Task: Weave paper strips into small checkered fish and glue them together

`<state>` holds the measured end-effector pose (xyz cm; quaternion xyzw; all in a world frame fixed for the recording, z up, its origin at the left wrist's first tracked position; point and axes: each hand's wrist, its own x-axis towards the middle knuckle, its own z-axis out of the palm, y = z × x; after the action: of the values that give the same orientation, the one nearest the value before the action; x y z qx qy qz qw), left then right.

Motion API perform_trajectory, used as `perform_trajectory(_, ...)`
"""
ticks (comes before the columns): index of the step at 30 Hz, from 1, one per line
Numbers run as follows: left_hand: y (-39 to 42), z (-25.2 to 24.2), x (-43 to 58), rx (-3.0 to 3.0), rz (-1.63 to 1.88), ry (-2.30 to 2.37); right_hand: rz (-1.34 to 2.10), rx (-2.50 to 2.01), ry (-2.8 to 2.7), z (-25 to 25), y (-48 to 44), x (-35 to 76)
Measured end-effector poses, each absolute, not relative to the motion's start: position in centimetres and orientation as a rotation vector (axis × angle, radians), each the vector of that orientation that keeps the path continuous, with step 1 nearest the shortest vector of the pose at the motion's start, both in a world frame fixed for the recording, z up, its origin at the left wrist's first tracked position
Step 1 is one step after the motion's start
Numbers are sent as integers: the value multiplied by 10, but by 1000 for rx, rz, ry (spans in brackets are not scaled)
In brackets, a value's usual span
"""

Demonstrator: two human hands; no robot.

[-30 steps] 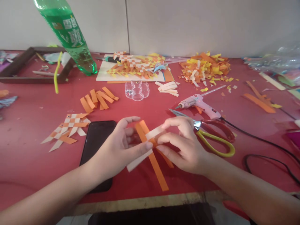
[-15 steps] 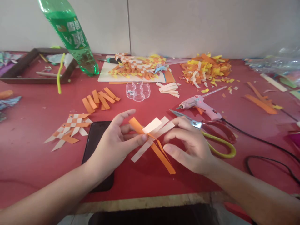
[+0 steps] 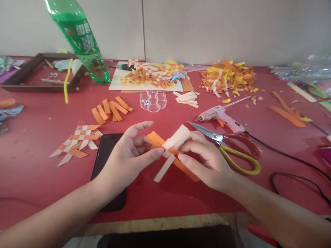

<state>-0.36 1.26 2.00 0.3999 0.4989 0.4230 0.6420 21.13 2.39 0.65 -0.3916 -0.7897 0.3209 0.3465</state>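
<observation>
Orange and white paper strips [image 3: 177, 137], crossed and interlaced, are held up between my two hands over the red table. My left hand [image 3: 134, 148] pinches the woven crossing from the left with the thumb on top; its index finger sticks out apart. From the right, my right hand [image 3: 204, 158] pinches the strips near the crossing, thumb in front and fingers behind. One white strip end points down toward me, and an orange end runs down right, partly behind my right thumb. Woven orange-and-white paper fish [image 3: 80, 139] lie on the table at the left.
A black phone [image 3: 107, 151] lies under my left wrist. Scissors [image 3: 219, 139] and a pink glue gun [image 3: 219, 115] with a cord lie right. Behind are loose orange strips [image 3: 111, 110], white strips [image 3: 186, 99], a clear compartment tray [image 3: 153, 101], paper scraps [image 3: 229, 77] and a green bottle [image 3: 82, 41].
My right fingers have closed on the strips near the crossing. The white ends now lie together at upper right, and the orange ends have drawn closer together. The woven piece has turned slightly.
</observation>
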Motion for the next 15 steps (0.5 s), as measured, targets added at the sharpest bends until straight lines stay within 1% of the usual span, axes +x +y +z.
perform_trajectory(5,13,18,-3,1026,926,1118,989,-1011,-1938,3,24,211)
perform_trajectory(11,11,20,-2,1134,856,1063,1196,-819,-1887,3,24,215)
perform_trajectory(15,7,26,1,1141,846,1064,1291,-796,-1786,3,25,220)
